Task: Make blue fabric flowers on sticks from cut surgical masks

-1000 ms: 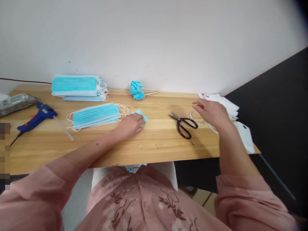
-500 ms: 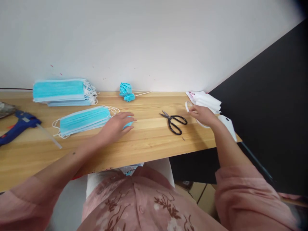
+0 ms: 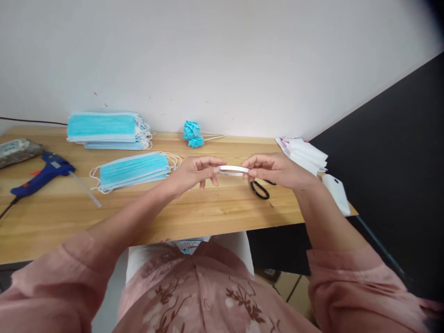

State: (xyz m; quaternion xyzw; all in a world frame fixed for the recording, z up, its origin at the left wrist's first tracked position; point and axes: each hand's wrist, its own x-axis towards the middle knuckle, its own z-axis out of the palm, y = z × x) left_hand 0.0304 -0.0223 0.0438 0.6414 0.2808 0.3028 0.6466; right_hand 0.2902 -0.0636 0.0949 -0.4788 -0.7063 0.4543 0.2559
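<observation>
A narrow white ring that looks like a roll of tape is raised above the table in front of me, seen nearly edge-on. My left hand pinches its left end between thumb and fingertips, the other fingers curled loosely. At the right end, my right hand grips it with thumb and fingers. Behind and below my right hand lie black-handled scissors, their blades hidden. Left of my left hand lies a small stack of blue face masks.
A taller mask stack stands against the wall. Blue paper-like flowers on thin white sticks lie at the back. A blue glue gun is at left, near a bagged item. Folded white material and a white phone-like object are at right.
My right hand has brought the white tape roll from the table's right side to the middle. My left hand has moved right, off a small blue piece, and taken hold of the roll.
</observation>
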